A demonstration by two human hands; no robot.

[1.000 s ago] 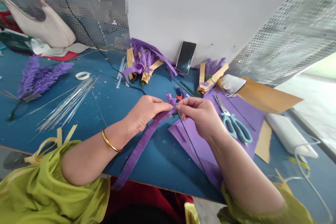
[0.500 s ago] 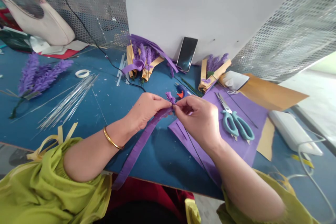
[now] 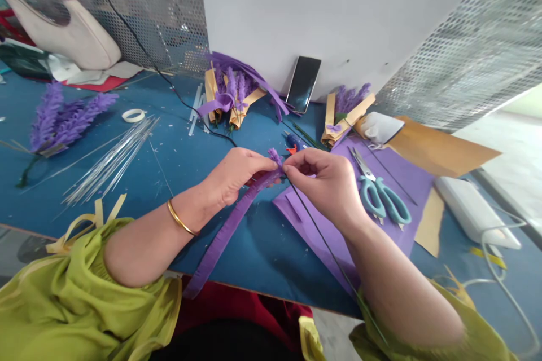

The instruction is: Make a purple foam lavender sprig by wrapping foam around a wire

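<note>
My left hand (image 3: 237,175) is closed, pinching a long purple strip (image 3: 226,237) that hangs down over the table's front edge. At its fingertips sticks up a small purple flower head (image 3: 274,155) with a fringed, ruffled look. Fingertips of my right hand (image 3: 324,177) press together at the base of the flower head, just beside the left thumb. From there a thin dark green wire stem (image 3: 315,224) slants down to the right, past my right wrist. Exactly how strip and stem meet is hidden by the fingers.
Scissors (image 3: 379,194) lie on purple sheets (image 3: 322,231) at the right, near a white power strip (image 3: 470,208). Behind my hands are a glue gun (image 3: 293,141), wrapped lavender bunches (image 3: 231,98) and a phone (image 3: 304,83). Loose wires (image 3: 116,158) and a lavender bunch (image 3: 70,118) lie left.
The flower head has turned a little between my fingers, and the wire stem has swung so its lower end now crosses my right sleeve. Both hands stay in nearly the same place.
</note>
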